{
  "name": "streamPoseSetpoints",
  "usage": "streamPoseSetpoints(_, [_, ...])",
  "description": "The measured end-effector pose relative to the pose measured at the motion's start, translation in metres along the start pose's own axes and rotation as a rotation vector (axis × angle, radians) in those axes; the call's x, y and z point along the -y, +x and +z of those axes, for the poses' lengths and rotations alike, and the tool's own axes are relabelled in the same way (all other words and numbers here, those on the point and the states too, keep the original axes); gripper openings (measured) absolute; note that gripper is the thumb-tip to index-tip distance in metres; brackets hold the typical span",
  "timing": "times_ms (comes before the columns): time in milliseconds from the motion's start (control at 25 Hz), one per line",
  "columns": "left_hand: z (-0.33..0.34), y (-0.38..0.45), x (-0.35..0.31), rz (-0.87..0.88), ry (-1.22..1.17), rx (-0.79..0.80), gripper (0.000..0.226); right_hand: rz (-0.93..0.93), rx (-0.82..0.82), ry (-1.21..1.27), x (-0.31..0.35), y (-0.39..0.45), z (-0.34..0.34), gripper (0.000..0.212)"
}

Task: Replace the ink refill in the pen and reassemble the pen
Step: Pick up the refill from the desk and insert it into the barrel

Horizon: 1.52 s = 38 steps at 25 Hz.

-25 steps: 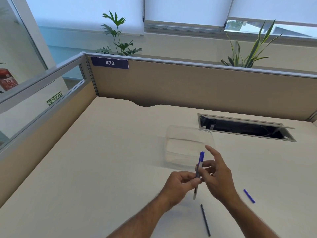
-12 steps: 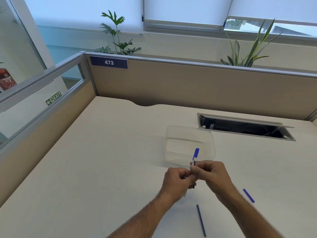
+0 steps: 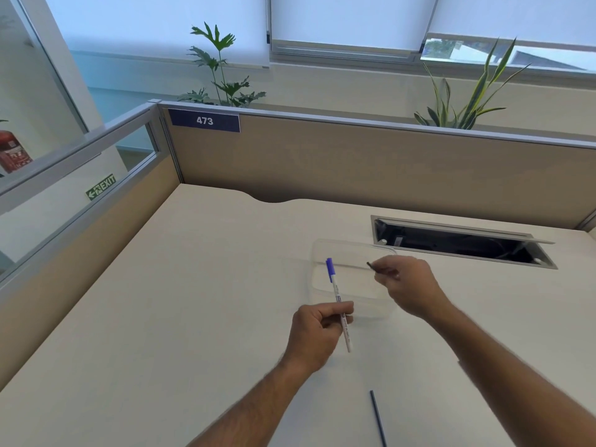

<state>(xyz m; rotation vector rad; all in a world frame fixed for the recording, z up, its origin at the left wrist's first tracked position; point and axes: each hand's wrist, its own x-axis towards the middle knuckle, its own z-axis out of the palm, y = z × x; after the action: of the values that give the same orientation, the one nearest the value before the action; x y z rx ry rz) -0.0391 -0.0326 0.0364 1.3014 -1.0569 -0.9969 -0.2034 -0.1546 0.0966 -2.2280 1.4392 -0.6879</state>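
Note:
My left hand grips a white pen barrel with a blue end, held tilted above the desk, blue end up and away from me. My right hand is off to the right of it, over the clear plastic container, and pinches a thin dark refill whose tip sticks out to the left of the fingers. A second thin dark refill lies on the desk near the front edge, between my forearms.
The beige desk is walled by cubicle partitions at the back and left. An open cable tray slot sits at the back right. Plants stand behind the partition.
My hands were together on the pen; now they have separated. The right hand has pulled away to the right with a dark refill, and the left keeps the barrel.

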Motion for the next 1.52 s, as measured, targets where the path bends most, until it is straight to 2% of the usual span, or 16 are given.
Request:
streamPoseSetpoints(80, [-0.002,0.001,0.002,0.026,-0.006,-0.039,0.032,-0.112,0.096,-0.225,-0.006,0.012,0.012,0.021])
streamPoseSetpoints(200, [-0.005,0.0,0.005,0.07,0.048,-0.06,0.027,-0.165,0.25,-0.456,-0.013,0.023,0.027,0.022])
streamPoseSetpoints(360, [-0.012,-0.001,0.009,0.136,0.176,-0.076,0.021,-0.177,0.343,-0.504,-0.017,0.025,0.038,0.021])
streamPoseSetpoints(560, [-0.017,0.001,0.007,0.168,0.276,-0.118,0.019,-0.229,0.231,-0.423,-0.013,0.014,0.035,0.033])
streamPoseSetpoints(720, [-0.017,0.003,0.009,0.187,0.401,-0.174,0.016,-0.21,-0.04,-0.201,0.001,-0.014,0.023,0.021])
streamPoseSetpoints(800, [-0.016,0.003,0.009,0.171,0.417,-0.185,0.018,-0.163,-0.112,-0.124,0.006,-0.036,0.021,0.013])
streamPoseSetpoints(880, [-0.016,0.002,0.009,0.159,0.402,-0.194,0.018,-0.049,-0.078,-0.075,0.005,-0.058,0.023,0.009])
streamPoseSetpoints(960, [-0.015,0.0,0.009,0.146,0.385,-0.191,0.016,0.162,0.076,-0.03,-0.001,-0.078,0.027,0.017])
streamPoseSetpoints(1040, [-0.014,-0.003,0.01,0.131,0.378,-0.169,0.013,0.375,0.298,-0.001,-0.01,-0.096,0.033,0.024])
streamPoseSetpoints(1160, [-0.012,-0.008,0.01,0.12,0.375,-0.15,0.011,0.579,0.511,-0.022,-0.018,-0.114,0.039,0.034])
streamPoseSetpoints(1360, [-0.008,-0.017,0.011,0.107,0.372,-0.131,0.008,0.699,0.629,-0.043,-0.021,-0.123,0.046,0.042])
streamPoseSetpoints(1520, [-0.006,-0.024,0.013,0.1,0.366,-0.122,0.008,0.719,0.629,-0.02,-0.02,-0.127,0.055,0.032])
